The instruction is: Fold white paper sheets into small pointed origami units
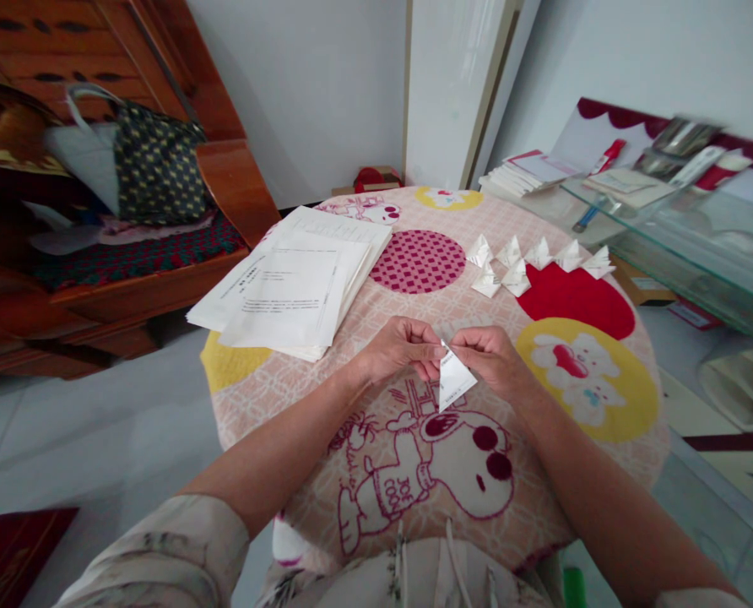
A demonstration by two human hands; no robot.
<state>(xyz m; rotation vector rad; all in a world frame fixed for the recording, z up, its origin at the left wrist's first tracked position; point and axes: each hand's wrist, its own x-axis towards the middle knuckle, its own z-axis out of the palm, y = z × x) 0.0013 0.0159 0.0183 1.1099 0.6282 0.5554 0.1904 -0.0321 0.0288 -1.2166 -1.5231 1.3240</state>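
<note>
A small folded paper triangle (455,382) with printed text is pinched between both hands above the cartoon-patterned tablecloth. My left hand (409,346) grips its upper left side with thumb and fingers. At the upper right edge, my right hand (487,355) pinches it near the tip. Several finished-looking folded paper pieces (514,277) stand in two rows at the far right of the table. To the left lies a stack of printed paper sheets (288,291), slightly fanned.
A round table under a pink patterned cloth (376,321) fills the middle. On the right is a glass shelf (686,224) bearing papers, a red-labelled tube and metal containers. A wooden bench (224,169) with a dotted bag (154,165) stands at left.
</note>
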